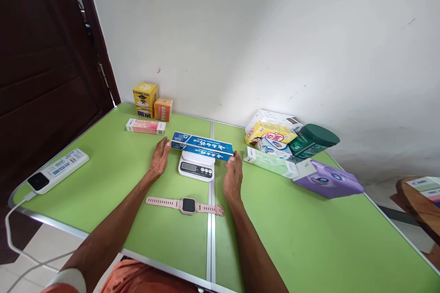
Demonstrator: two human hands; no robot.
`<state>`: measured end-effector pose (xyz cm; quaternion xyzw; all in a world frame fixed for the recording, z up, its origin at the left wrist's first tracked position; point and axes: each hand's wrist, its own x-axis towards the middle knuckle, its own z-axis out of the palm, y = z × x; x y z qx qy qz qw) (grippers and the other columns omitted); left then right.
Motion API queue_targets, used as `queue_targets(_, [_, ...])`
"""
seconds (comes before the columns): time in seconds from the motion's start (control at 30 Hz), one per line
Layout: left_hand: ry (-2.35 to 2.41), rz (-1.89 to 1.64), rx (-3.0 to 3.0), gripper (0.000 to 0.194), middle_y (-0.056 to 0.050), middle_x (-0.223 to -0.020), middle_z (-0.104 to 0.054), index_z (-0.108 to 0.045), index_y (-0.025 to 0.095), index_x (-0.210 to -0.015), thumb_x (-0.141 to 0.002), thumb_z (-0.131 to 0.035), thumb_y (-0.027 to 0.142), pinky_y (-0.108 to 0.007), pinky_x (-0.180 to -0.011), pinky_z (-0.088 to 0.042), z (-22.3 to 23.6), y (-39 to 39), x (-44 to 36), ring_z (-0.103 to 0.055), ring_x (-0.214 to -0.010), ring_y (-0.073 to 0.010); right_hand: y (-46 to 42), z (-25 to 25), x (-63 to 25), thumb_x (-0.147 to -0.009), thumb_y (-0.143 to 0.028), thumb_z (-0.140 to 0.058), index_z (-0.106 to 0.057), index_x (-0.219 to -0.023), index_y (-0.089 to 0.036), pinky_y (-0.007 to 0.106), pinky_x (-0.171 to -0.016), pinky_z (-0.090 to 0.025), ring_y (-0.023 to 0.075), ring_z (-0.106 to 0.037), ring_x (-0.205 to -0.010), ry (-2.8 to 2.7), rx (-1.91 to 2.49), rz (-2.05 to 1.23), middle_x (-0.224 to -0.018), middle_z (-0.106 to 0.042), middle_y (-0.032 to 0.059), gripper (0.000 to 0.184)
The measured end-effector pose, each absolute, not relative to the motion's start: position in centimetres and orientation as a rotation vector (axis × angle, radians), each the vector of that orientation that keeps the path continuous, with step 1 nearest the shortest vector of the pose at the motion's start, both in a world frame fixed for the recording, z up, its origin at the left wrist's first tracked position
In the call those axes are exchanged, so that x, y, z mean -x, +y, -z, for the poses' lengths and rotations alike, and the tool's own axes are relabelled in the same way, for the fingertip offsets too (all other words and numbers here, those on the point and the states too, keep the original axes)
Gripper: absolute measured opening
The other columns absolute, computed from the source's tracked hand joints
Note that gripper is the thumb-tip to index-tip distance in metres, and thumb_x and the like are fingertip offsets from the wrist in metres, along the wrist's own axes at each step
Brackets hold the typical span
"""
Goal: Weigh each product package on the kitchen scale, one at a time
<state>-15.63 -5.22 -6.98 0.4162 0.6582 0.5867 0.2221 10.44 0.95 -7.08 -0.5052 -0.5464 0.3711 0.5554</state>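
A blue toothpaste box lies crosswise on the platform of a small white kitchen scale, and both its ends overhang. At the box's left end is my left hand, upright with its fingers stretched out and a slight gap to the box. My right hand stands at the other end, fingers extended, its thumb at the box's corner; whether it presses on the box I cannot tell. Nearer to me, a pink-strapped smartwatch lies flat between my forearms.
Back left are a yellow box, an orange box and a pink box. Grouped at right are a yellow pack, a dark green tub, a pale green box and a purple pack. A white cabled device lies left.
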Motion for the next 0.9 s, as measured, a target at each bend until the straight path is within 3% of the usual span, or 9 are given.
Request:
queue_targets(0.1, [1.799, -1.586, -1.138, 0.083, -0.021, -0.175, -0.053, -0.053, 0.019, -0.166, -0.106, -0.049, 0.076, -0.053, -0.139, -0.036, 6.5, -5.3, 15.4, -0.050, -0.166, -0.0334, 0.8, 6.7, -10.3, -0.098, -0.093, -0.043, -0.061, -0.159, -0.018, 0.062, -0.137, -0.032, 0.0367, -0.042, -0.165, -1.362, 1.170, -0.850, -0.166, -0.057, 0.0217, 0.098])
queue_targets(0.3, [1.739, -1.456, -1.231, 0.092, -0.012, -0.187, -0.038, -0.047, 0.027, -0.172, -0.102, -0.046, 0.087, -0.051, -0.146, -0.018, 4.8, -5.3, 14.5, -0.029, -0.177, -0.0310, 0.6, 6.2, -10.1, -0.100, -0.093, -0.041, -0.059, -0.161, -0.020, 0.060, -0.140, -0.028, 0.0347, -0.044, -0.164, -1.426, 1.101, -0.894, -0.168, -0.057, 0.0192, 0.097])
queue_targets(0.47, [1.728, -1.413, -1.192, 0.098, -0.013, -0.187, -0.037, -0.051, 0.027, -0.168, -0.098, -0.040, 0.095, -0.054, -0.146, -0.017, 3.7, -5.4, 14.0, -0.022, -0.179, -0.0338, 0.6, 5.6, -9.7, -0.097, -0.095, -0.043, -0.062, -0.159, -0.021, 0.059, -0.137, -0.035, 0.0355, -0.051, -0.159, -1.415, 1.060, -0.912, -0.159, -0.065, 0.0189, 0.099])
queue_targets(0.63, [1.695, -1.412, -1.215, 0.102, -0.012, -0.187, -0.037, -0.050, 0.028, -0.169, -0.095, -0.039, 0.097, -0.057, -0.146, -0.017, 2.1, -6.4, 12.7, -0.019, -0.179, -0.0358, 0.1, 3.8, -10.4, -0.096, -0.095, -0.045, -0.065, -0.158, -0.022, 0.060, -0.136, -0.034, 0.0374, -0.052, -0.158, -1.326, 1.065, -0.897, -0.159, -0.066, 0.0194, 0.098])
queue_targets(0.77, [1.602, -1.414, -1.288, 0.092, -0.010, -0.185, -0.041, -0.051, 0.032, -0.168, -0.099, -0.044, 0.092, -0.058, -0.146, -0.019, 0.6, -7.1, 9.5, -0.018, -0.179, -0.0353, -1.2, 2.1, -13.4, -0.102, -0.088, -0.045, -0.064, -0.160, -0.025, 0.058, -0.137, -0.031, 0.0339, -0.049, -0.160, -1.257, 1.071, -0.764, -0.161, -0.066, 0.0154, 0.088])
queue_targets(0.9, [1.485, -1.329, -1.376, 0.090, -0.010, -0.187, -0.037, -0.048, 0.032, -0.170, -0.101, -0.046, 0.089, -0.058, -0.146, -0.018, -0.5, -5.8, 4.6, -0.015, -0.180, -0.0349, -1.4, 0.5, -18.6, -0.102, -0.085, -0.047, -0.062, -0.160, -0.023, 0.057, -0.132, -0.036, 0.0347, -0.056, -0.152, -1.180, 1.169, -0.645, -0.159, -0.066, 0.0172, 0.086])
